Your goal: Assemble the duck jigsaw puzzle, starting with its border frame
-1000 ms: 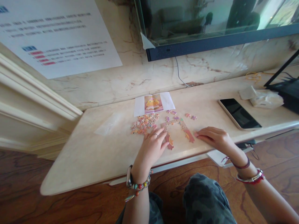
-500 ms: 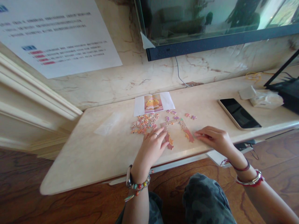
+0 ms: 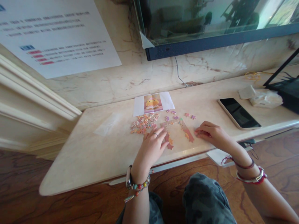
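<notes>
My left hand (image 3: 153,143) lies with its fingers spread at the left side of a partly joined jigsaw puzzle (image 3: 189,135), the fingertips touching its edge and the loose pieces beside it. The joined part forms a frame with two sides and a top, open toward me. Just off its right side, my right hand (image 3: 213,134) rests on the table with fingers curled together; whatever they may hold is hidden. A pile of loose puzzle pieces (image 3: 144,122) sits left of the frame. Several separate pieces (image 3: 190,116) lie above it. Behind the pile is a picture sheet (image 3: 153,104) showing yellow figures.
A clear plastic bag (image 3: 107,123) lies on the left of the tabletop (image 3: 77,155). To the right are a phone (image 3: 239,113), a white crumpled packet (image 3: 266,99) and a black router (image 3: 286,90). A television (image 3: 210,43) overhangs the back.
My right hand has shifted slightly, its fingers curling a little more beside the puzzle's right side. My left hand and the pieces look the same.
</notes>
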Demonstrator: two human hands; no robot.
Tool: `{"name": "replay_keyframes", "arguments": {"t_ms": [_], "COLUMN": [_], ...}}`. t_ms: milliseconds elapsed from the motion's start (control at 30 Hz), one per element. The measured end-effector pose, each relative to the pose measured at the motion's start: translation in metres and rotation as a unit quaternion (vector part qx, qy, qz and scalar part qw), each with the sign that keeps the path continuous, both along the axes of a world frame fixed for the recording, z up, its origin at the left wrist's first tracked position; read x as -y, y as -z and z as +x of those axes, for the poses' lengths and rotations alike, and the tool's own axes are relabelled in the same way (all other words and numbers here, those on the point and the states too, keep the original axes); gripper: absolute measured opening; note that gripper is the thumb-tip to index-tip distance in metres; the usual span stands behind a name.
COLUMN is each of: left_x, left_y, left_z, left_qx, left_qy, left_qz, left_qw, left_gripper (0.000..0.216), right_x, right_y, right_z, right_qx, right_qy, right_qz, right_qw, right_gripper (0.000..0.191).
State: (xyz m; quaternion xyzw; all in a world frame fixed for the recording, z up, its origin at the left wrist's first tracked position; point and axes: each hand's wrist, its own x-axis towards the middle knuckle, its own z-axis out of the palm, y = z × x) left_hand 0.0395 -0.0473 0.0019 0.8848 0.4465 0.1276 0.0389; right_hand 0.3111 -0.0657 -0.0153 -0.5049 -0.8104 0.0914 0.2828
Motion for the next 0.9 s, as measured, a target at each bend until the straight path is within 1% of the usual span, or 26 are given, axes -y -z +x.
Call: {"name": "replay_keyframes", "arguments": {"t_ms": [200,333,433,600,667,767,833,900], "left_x": [0.0,0.001,0.001,0.003,0.003,0.004,0.004,0.004], "left_y": [-0.001,0.0,0.001,0.0,-0.001,-0.002,-0.002,-0.002], "left_z": [0.0,0.001,0.001,0.0,0.001,0.002,0.002,0.002], "left_qx": [-0.002,0.001,0.003,0.001,0.0,-0.003,-0.004,-0.002], "left_qy": [-0.002,0.0,0.003,0.0,-0.001,0.0,-0.001,0.001], "left_qz": [0.005,0.011,0.012,0.015,0.014,0.011,0.011,0.013], "left_qw": [1.0,1.0,1.0,1.0,1.0,1.0,1.0,1.0], "left_gripper": [0.034,0.033,0.032,0.033,0.033,0.032,0.032,0.033], "right_x": [0.001,-0.001,-0.005,-0.009,-0.008,-0.002,0.004,0.012], "right_y": [0.001,0.0,-0.004,-0.008,-0.008,-0.009,-0.01,-0.011], "right_z": [0.0,0.001,0.002,0.001,0.0,-0.005,-0.011,-0.02], "right_qx": [-0.005,0.017,0.035,0.03,0.028,0.018,0.006,-0.006], "right_qy": [0.007,0.016,-0.005,-0.035,-0.03,-0.002,0.014,0.014], "right_qz": [-0.009,-0.007,-0.02,-0.038,-0.031,0.005,0.028,0.039], "right_qw": [1.0,1.0,0.999,0.998,0.999,1.0,1.0,0.999], "right_gripper": [0.013,0.02,0.014,0.01,0.012,0.017,0.02,0.02]}}
